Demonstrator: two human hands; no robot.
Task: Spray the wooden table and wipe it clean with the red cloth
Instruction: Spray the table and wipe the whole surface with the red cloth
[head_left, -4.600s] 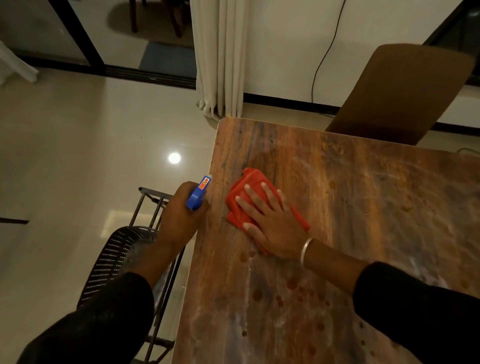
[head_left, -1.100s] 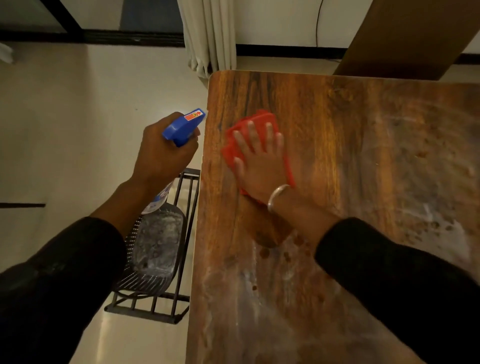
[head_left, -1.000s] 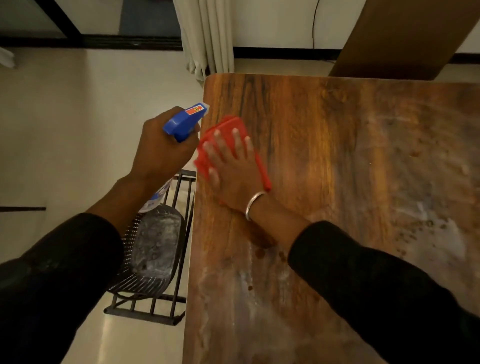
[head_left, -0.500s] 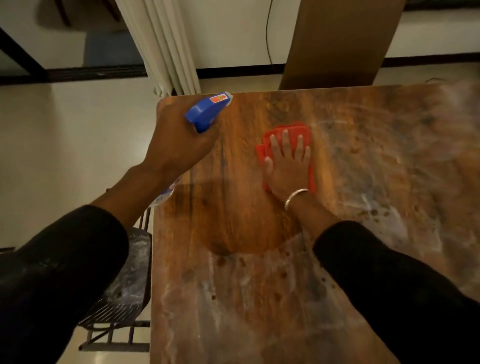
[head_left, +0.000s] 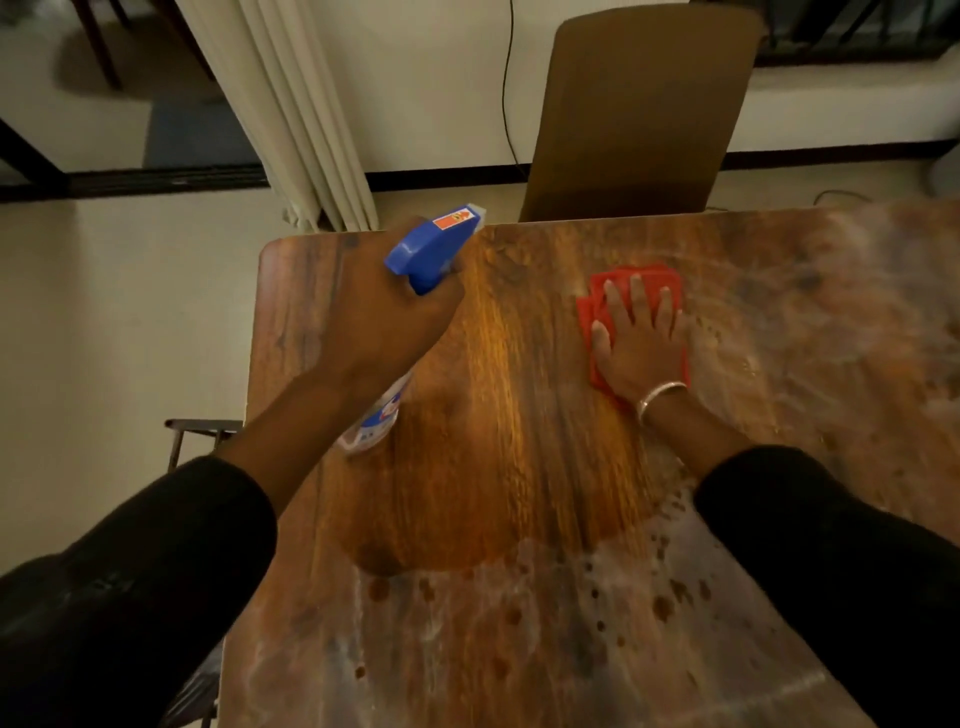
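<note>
The wooden table (head_left: 519, 467) fills the lower right of the view; its far left part looks dark and wiped, while the near and right parts carry a whitish film with droplets. My left hand (head_left: 384, 322) grips a spray bottle (head_left: 434, 249) with a blue trigger head, held over the table's far left area, nozzle pointing away. My right hand (head_left: 639, 343) lies flat, fingers spread, pressing the folded red cloth (head_left: 597, 301) onto the tabletop near the far edge. A metal bangle sits on that wrist.
A brown chair back (head_left: 634, 114) stands at the table's far edge. A pale curtain (head_left: 291, 114) hangs at the far left corner. A dark metal chair frame (head_left: 202, 431) shows beside the table's left edge, over tiled floor.
My right hand has slid the red cloth from the table's left edge to the right along the far side. My left hand with the bottle has come over the tabletop.
</note>
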